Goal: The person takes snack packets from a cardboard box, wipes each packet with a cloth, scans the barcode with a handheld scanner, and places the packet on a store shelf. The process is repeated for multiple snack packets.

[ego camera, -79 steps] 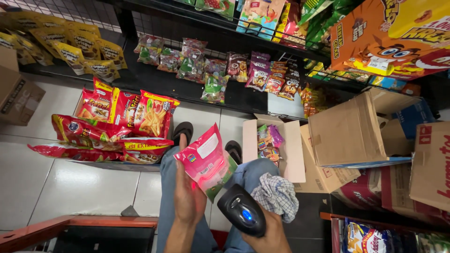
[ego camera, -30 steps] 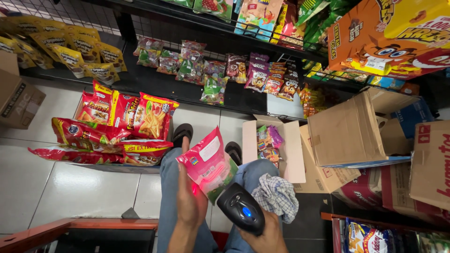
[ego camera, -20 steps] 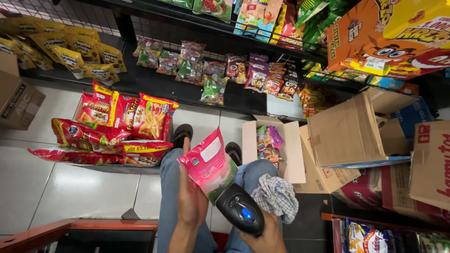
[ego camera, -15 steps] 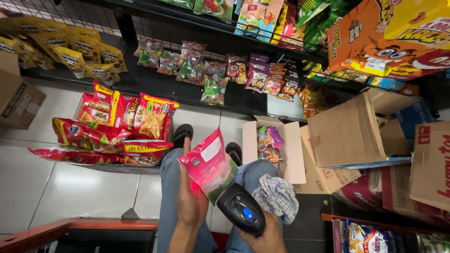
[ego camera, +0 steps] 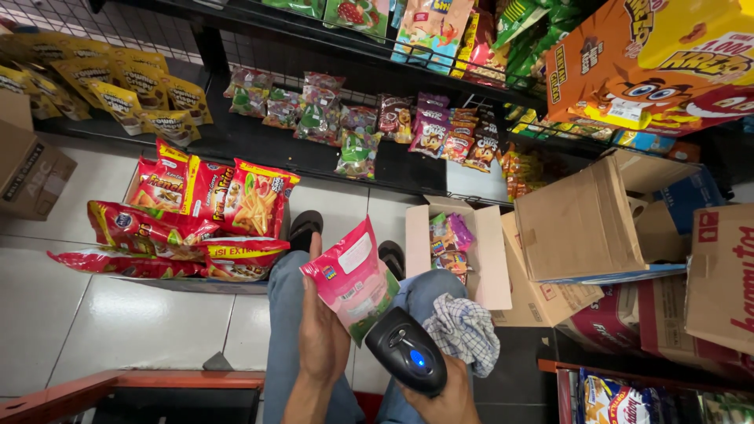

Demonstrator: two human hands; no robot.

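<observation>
From my remote seat, the scene runs left to right. At nine o'clock, a closed brown carton (ego camera: 31,169) sits on the tiled floor (ego camera: 102,314) below a low shelf of yellow snack bags (ego camera: 118,90). Just right of it, a shallow box (ego camera: 196,284) lies heaped with red snack bags (ego camera: 212,200), some upright, some flat across its front edge.

At six o'clock, my left hand (ego camera: 322,338) has its grip clamped on a pink pouch (ego camera: 353,279), thumb on its near face, the pouch tilted with its top toward twelve o'clock. It sits above my jeans-clad knees, between my two dark sandals (ego camera: 305,228). Touching or just under the pouch's lower corner is a black handheld scanner (ego camera: 407,361) with a blue light; my right hand (ego camera: 440,400) is wrapped shut around its handle. A checked cloth (ego camera: 463,334) rests on my right knee.

At one o'clock from the pouch, an open white carton (ego camera: 491,259) holds a few small purple and green packets (ego camera: 449,243). To its right, toward three o'clock, a large brown box (ego camera: 585,220) stands with flaps open; I cannot see what is inside. Further cartons (ego camera: 719,275) are stacked at the right edge. Along twelve o'clock, the black shelf (ego camera: 259,141) carries rows of small packets (ego camera: 345,126).
</observation>
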